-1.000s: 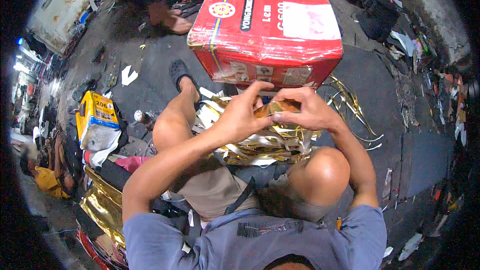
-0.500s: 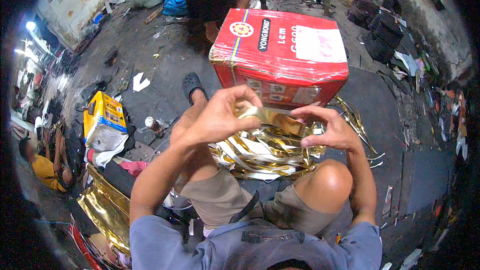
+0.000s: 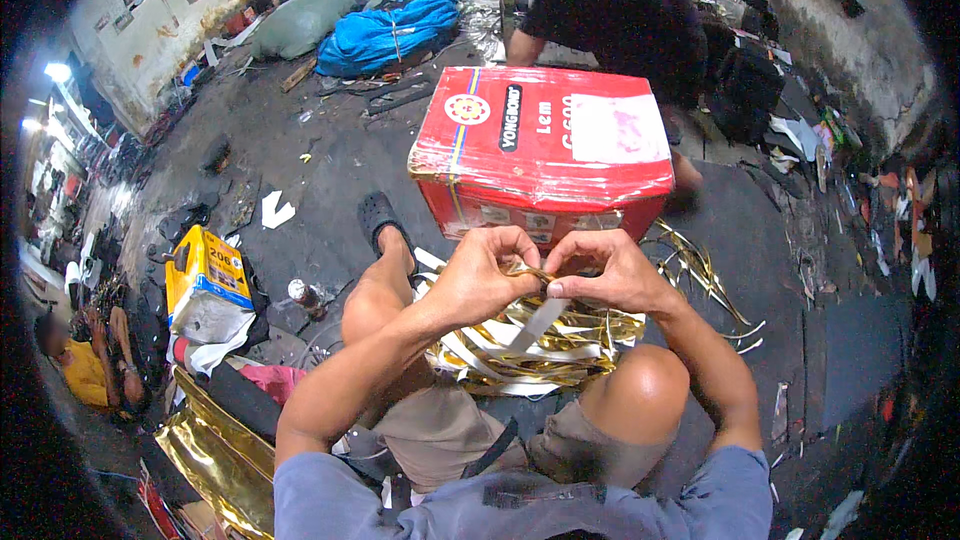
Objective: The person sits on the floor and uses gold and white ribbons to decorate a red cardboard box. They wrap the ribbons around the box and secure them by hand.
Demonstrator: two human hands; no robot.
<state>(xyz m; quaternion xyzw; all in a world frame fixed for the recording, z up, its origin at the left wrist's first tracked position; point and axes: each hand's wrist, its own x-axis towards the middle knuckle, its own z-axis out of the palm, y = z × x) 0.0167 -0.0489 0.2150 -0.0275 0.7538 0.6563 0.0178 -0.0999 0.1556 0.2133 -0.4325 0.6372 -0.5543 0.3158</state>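
Both hands meet above a pile of gold-and-white strips [image 3: 490, 352] lying between my knees. A pinch of my left hand [image 3: 482, 280] holds a gold strip [image 3: 541, 324], its pale end hanging down over the pile. My right hand [image 3: 615, 275] pinches the same strip right beside the left fingertips. The fingers partly hide the held part. Just beyond my hands stands a red carton [image 3: 540, 150] wrapped in clear film, a white paper on its top.
Loose gold strips [image 3: 705, 275] trail to the right of the carton. On the left are a yellow-and-blue box [image 3: 210, 280], a small bottle [image 3: 305, 295] and a folded gold sheet [image 3: 215, 440]. A person in dark clothes [image 3: 620, 15] is behind the carton; another in yellow [image 3: 88, 370] sits far left.
My hands have come together from being apart with a gold strip stretched between them. The strip's end now hangs down. The person in dark clothes has moved right, behind the carton.
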